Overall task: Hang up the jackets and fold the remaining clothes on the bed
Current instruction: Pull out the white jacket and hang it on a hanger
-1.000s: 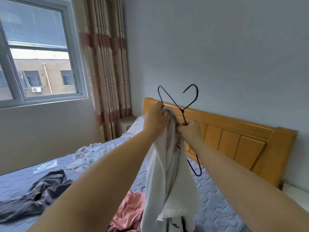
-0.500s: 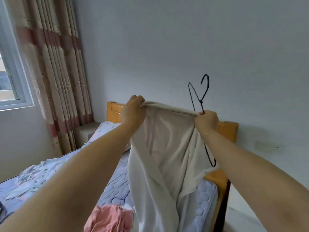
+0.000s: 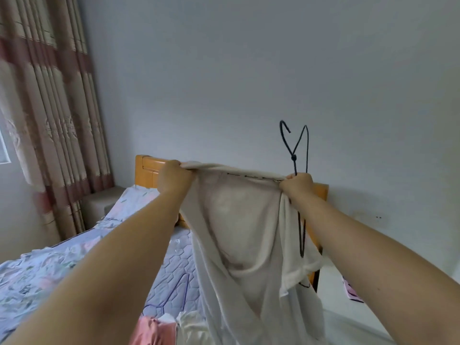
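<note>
Nearest to me, below my forearms, a pink garment (image 3: 151, 329) lies crumpled on the mattress (image 3: 174, 267), under the hanging hem of what I hold. I judge it is waiting to be folded. Out to the left of my left arm a flowered sheet (image 3: 37, 277) is rumpled over the bed.

Up at arm's length both grips are closed. My left hand (image 3: 174, 179) has its fingers curled round one end of the top edge of the white garment (image 3: 236, 220). My right hand (image 3: 297, 186) is clenched on the other end, and the same fist grips the wire of the black hanger (image 3: 294, 158). The edge runs taut between the two fists, and the rest drops loose beneath them toward the mattress. I think I hold it wide like this to open the neck and find the shoulders, so that the hanger can go in. I take it for one of the jackets, though the cut is hard to read from the folds. The hanger's hook stands up above my right fist. Its lower wire hangs below my wrist, against the cloth on my side, not yet inside the garment.

Beyond my hands comes the wooden headboard (image 3: 146, 168), then the bare wall (image 3: 249, 70). Far off to the left of my left hand hangs the striped curtain (image 3: 49, 95).
</note>
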